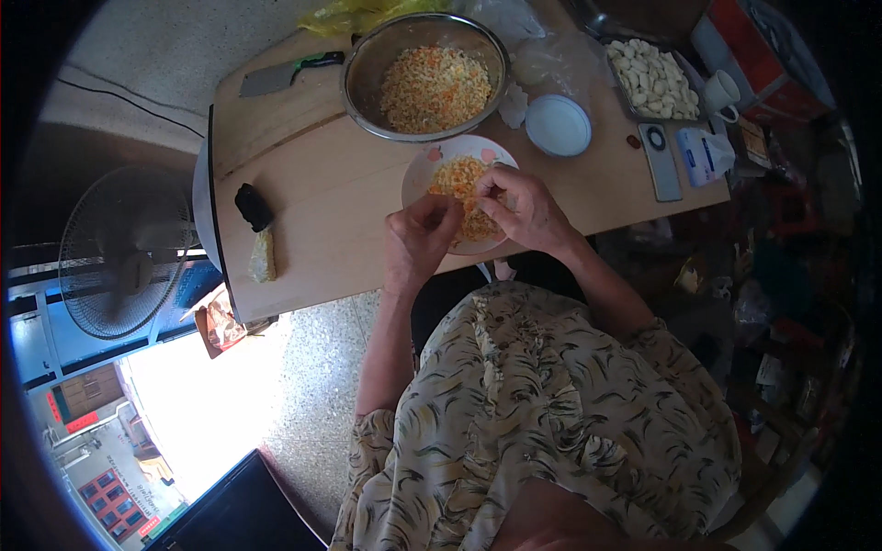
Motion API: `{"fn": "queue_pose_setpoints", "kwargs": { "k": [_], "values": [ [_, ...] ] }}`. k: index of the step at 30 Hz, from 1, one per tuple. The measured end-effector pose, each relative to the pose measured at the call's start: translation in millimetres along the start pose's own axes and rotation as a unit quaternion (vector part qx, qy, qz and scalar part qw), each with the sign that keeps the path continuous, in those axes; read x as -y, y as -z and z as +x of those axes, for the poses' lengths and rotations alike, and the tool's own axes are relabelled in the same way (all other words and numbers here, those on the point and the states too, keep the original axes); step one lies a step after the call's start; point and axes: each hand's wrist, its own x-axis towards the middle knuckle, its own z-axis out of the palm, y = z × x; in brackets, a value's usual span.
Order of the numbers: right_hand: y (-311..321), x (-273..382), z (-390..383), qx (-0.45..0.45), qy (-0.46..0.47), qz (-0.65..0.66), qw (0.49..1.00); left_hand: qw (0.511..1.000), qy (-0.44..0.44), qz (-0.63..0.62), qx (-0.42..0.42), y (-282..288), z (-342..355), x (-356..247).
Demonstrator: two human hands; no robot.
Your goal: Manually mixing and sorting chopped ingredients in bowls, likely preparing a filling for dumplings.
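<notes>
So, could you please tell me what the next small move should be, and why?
I would probably part the left hand and right hand slightly, over the patterned dish: both are curled, close together, above its chopped mix, so anything dropped should land inside.

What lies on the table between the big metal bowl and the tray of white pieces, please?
In the head view: crumpled clear plastic, a pale scrap and, nearer the person, a round white dish.

Left hand (pixel 419 237) and right hand (pixel 531 209) partly hide the plate (pixel 416 174); anything between them is too small to tell.
</notes>
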Motion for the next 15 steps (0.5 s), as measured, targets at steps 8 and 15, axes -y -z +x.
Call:
{"fn": "queue_pose_setpoints", "kwargs": {
  "k": [8,15],
  "values": [
    [-3.1,5.9,-7.4,0.033,-0.04,0.012,0.999,0.997,-0.001,0.08,-0.002,-2.9,-1.1,-0.5],
    [-2.9,2.0,-6.9,0.015,-0.013,-0.017,1.0,1.0,0.009,0.016,0.012,-5.5,-0.4,2.6]
  ]
}}
